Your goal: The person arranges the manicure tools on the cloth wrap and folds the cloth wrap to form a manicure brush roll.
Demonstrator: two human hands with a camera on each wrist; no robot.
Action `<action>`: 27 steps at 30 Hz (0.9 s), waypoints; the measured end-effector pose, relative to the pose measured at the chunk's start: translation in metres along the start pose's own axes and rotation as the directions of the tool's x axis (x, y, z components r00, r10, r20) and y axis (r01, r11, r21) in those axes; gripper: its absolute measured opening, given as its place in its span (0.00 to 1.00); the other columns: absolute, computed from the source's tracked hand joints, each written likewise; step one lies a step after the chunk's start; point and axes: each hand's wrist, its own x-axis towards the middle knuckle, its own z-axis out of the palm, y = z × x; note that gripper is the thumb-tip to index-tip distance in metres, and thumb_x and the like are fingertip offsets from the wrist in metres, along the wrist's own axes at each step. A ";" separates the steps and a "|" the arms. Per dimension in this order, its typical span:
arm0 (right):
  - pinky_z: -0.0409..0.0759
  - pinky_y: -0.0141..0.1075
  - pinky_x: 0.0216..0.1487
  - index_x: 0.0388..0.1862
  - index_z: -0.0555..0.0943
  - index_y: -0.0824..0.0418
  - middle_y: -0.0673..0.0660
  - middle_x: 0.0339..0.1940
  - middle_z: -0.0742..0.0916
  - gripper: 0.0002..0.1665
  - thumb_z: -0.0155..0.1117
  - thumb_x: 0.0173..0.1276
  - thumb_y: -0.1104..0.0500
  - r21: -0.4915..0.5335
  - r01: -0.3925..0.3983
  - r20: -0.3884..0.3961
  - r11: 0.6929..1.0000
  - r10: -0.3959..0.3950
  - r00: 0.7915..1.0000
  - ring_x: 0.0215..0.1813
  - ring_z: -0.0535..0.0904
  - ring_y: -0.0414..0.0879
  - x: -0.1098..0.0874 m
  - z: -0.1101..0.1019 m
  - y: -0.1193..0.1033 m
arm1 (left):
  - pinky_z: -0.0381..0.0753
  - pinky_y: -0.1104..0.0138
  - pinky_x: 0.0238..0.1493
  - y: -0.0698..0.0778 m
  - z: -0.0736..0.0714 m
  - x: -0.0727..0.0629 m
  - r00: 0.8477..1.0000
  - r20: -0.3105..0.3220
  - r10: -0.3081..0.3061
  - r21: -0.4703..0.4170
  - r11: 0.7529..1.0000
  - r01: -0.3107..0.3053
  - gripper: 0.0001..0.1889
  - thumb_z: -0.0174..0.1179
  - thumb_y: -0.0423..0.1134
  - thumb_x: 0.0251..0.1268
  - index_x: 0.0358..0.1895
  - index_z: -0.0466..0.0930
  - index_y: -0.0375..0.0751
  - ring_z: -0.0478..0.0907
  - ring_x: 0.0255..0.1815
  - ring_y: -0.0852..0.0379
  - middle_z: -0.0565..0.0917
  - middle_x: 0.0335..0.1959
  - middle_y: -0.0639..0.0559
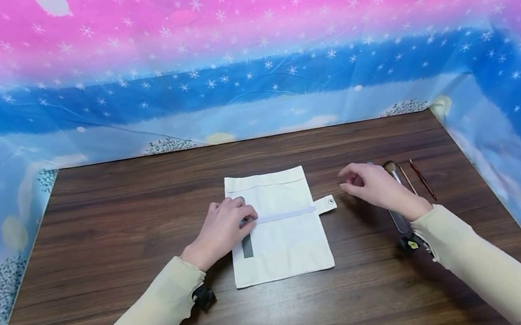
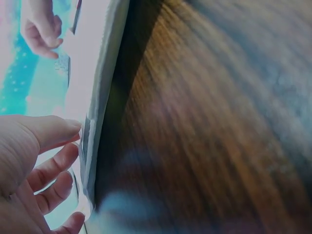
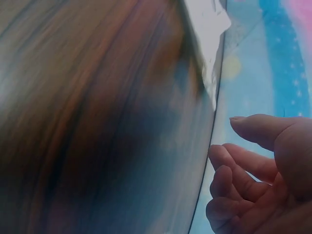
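A white fabric tool pouch [image 1: 285, 238] lies spread on the table, a lilac band across its middle and a short snap tab [image 1: 326, 204] at its right side. My left hand [image 1: 224, 222] rests on its left part, thumb and fingertips touching the cloth. A flat dark grey strip [image 1: 247, 246] shows in the pouch below that hand; the hand covers its middle. In the left wrist view, the thumb and fingertips of my left hand [image 2: 44, 161] meet the pouch edge [image 2: 100, 97]. My right hand [image 1: 371, 184] hovers right of the tab, fingers loosely bent, nothing in them.
Right of the pouch lie a brush [image 1: 391, 167], a thin stick [image 1: 407, 179] and a copper-coloured tool [image 1: 423, 180]. A grey handle [image 1: 399, 221] shows beneath the right wrist. The wooden table [image 1: 144, 203] meets a patterned curtain [image 1: 248, 85] at its back and sides.
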 end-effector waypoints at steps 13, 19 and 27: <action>0.81 0.57 0.40 0.55 0.83 0.69 0.66 0.43 0.90 0.17 0.65 0.76 0.57 -0.184 -0.182 -0.147 0.966 0.156 0.977 0.40 0.86 0.60 -0.023 -0.016 0.034 | 0.71 0.50 0.49 0.001 0.002 0.002 1.000 -0.003 0.007 0.000 1.000 -0.007 0.03 0.69 0.39 0.71 0.44 0.89 0.49 0.73 0.39 0.52 0.83 0.38 0.54; 0.81 0.57 0.38 0.53 0.82 0.71 0.66 0.40 0.88 0.17 0.65 0.75 0.58 -0.228 -0.233 -0.136 0.945 0.206 0.969 0.38 0.84 0.59 -0.024 -0.016 0.039 | 0.71 0.51 0.47 0.001 0.003 0.001 1.000 -0.008 0.009 -0.003 1.000 -0.009 0.02 0.68 0.38 0.71 0.43 0.88 0.49 0.73 0.38 0.53 0.82 0.38 0.54; 0.79 0.52 0.33 0.53 0.81 0.71 0.65 0.37 0.86 0.17 0.66 0.74 0.59 -0.248 -0.241 -0.100 0.938 0.223 0.970 0.33 0.81 0.55 -0.022 -0.014 0.043 | 0.71 0.52 0.46 0.002 0.003 0.001 1.000 -0.015 0.015 -0.008 1.000 -0.016 0.03 0.67 0.36 0.72 0.41 0.88 0.50 0.72 0.37 0.53 0.82 0.37 0.55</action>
